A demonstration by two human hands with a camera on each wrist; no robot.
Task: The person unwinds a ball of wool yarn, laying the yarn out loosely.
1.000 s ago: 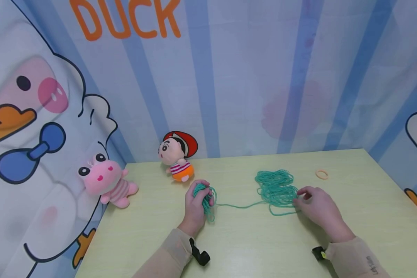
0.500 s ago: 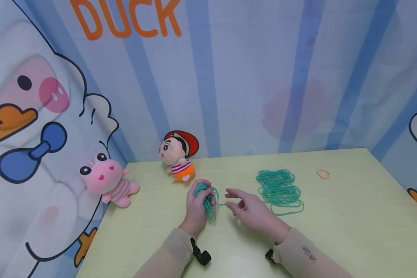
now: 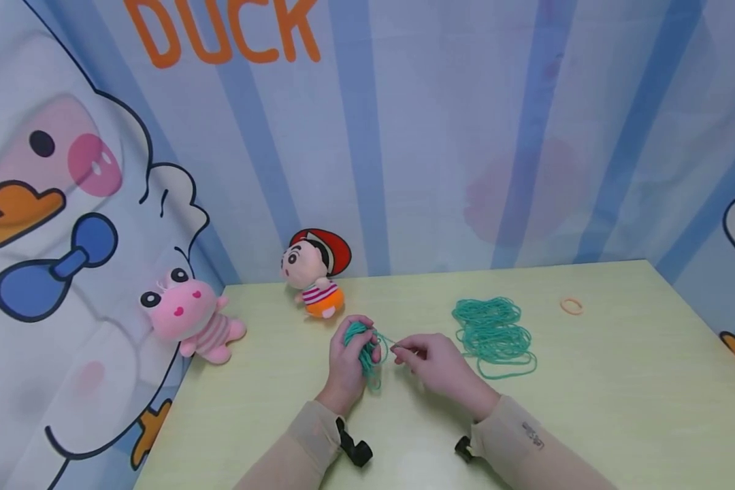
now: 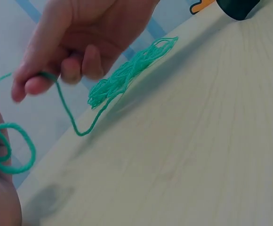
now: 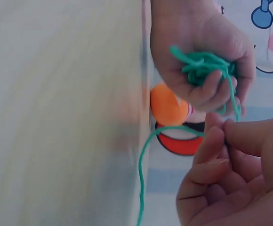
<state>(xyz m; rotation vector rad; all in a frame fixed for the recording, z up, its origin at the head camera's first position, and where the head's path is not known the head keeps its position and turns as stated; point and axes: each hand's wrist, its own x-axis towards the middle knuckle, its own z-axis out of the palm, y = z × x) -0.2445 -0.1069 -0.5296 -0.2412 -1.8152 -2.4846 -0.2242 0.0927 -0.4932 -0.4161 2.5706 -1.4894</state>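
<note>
My left hand (image 3: 345, 367) grips a bundle of green yarn (image 3: 367, 361), its loops poking out past the fingers. Just to its right, my right hand (image 3: 444, 371) pinches the strand that comes from this bundle between thumb and forefinger. In the right wrist view the pinching hand (image 5: 235, 169) is close below the hand with the bundle (image 5: 202, 70). The left wrist view shows the strand (image 4: 75, 125) sagging from the pinch toward a flat pile of green yarn (image 4: 127, 73). That pile (image 3: 495, 333) lies on the table, right of both hands.
A doll with a red cap (image 3: 320, 292) is at the table's back edge, behind my left hand. A pink plush toy (image 3: 199, 316) sits at the left edge. One small orange ring (image 3: 571, 306) lies right of the pile. Behind the table hangs a printed cloth (image 3: 429, 136).
My right hand has moved left from the yarn pile to beside my left hand, and its fingers have closed on the strand. My left hand has barely moved.
</note>
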